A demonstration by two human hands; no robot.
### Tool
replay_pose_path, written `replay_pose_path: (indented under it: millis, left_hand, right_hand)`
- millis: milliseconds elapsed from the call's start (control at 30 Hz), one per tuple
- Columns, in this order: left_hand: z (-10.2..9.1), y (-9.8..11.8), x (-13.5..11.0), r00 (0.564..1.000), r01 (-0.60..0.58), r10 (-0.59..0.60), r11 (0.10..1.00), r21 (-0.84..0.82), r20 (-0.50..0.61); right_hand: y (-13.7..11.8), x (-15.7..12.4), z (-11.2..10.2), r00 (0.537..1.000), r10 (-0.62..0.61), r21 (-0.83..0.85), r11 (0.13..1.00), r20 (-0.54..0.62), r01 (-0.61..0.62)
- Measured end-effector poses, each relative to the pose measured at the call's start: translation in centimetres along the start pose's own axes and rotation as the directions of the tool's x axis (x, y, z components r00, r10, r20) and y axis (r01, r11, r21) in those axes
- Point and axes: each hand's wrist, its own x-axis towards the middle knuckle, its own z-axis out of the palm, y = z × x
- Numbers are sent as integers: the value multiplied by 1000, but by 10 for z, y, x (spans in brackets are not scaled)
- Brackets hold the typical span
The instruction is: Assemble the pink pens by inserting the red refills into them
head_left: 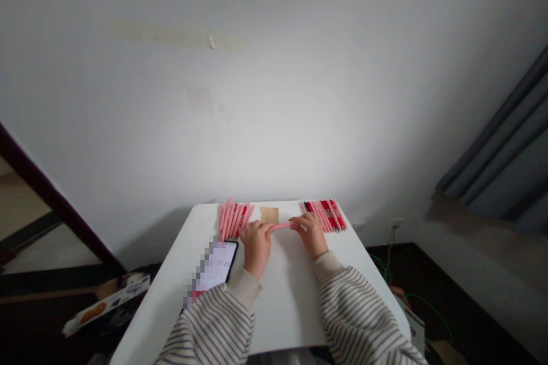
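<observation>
A pink pen (281, 226) is held level above the white table, one end in each hand. My left hand (257, 244) pinches its left end, and my right hand (311, 234) has its fingers closed at the other end. Just beyond my left hand lies a row of pink pens (231, 219), side by side. A second row of pink and red pens (327, 215) lies beyond my right hand, with a dark one at its left side. Between the rows sits a small tan paper square (269, 215). The fingertips partly cover the held pen's ends.
A smartphone (216, 268) with a lit screen lies left of my left hand, partly under my sleeve. The white table (286, 308) meets the wall (274, 125) at its far edge. Green cables (432, 308) run on the floor at the right; a grey curtain (505, 154) hangs there.
</observation>
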Motion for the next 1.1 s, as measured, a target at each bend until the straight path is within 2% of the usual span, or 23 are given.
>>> replay_pose_path:
  millis: [200, 467, 833, 1100]
  left_hand:
    - [-6, -2, 2, 1000, -17, 17, 1000, -15, -16]
    - [-5, -4, 2, 999, -33, 32, 999, -8, -42]
    - [-7, 5, -4, 998, -7, 7, 1000, -3, -70]
    - [-5, 3, -5, 996, 37, -35, 999, 18, -79]
  right_hand:
    - [-1, -1, 1, 997, 23, 14, 1000, 79, -24]
    - [3, -1, 4, 996, 18, 37, 999, 87, -22]
    - [3, -1, 6, 998, -35, 44, 998, -54, 37]
    - [3, 0, 3, 994, -11, 49, 999, -108, 17]
